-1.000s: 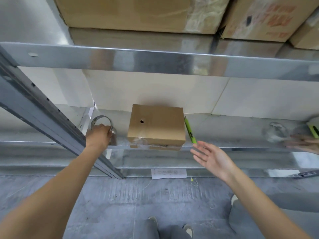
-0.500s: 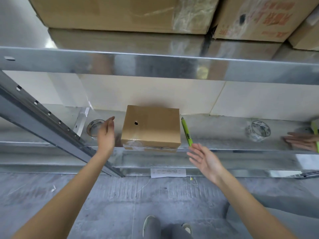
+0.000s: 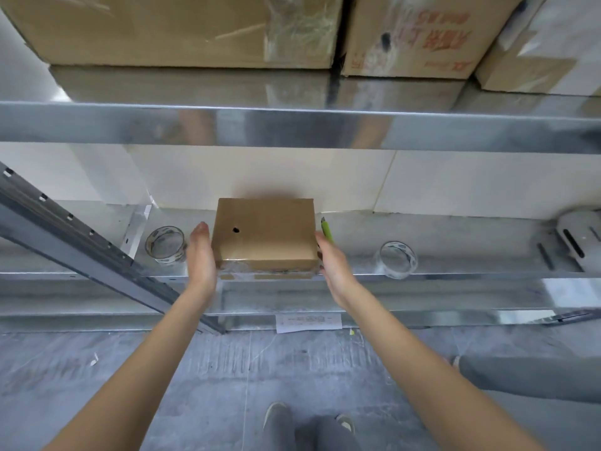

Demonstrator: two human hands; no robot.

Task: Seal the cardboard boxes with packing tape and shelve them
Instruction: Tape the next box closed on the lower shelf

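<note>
Head view: I look down along both forearms at the lower metal shelf (image 3: 455,229), with a higher shelf of big cartons above it.
Left roll of tape: a clear roll of packing tape (image 3: 165,244) stands on the shelf just outside my left hand, not touching it as far as I can tell.
Left hand: my left hand (image 3: 200,255) lies flat against the left side of the box, fingers straight and pointing away from me.
Box: the small cardboard box (image 3: 265,237) sits on the shelf between my hands, near the front edge, flaps closed, with clear tape showing along its near face.
Right hand: my right hand (image 3: 331,265) presses the box's right side the same way, fingers extended, not curled round anything.
Cutter: a green utility knife (image 3: 327,231) lies just beyond my right fingertips, beside the box.
Right roll of tape: a second clear roll (image 3: 397,259) stands well clear to the right of that hand.
Done: I judge this box sealed, since tape covers the seam I can see.
Left: I judge the shelving of this box unfinished; whether other boxes wait, I cannot see.
</note>
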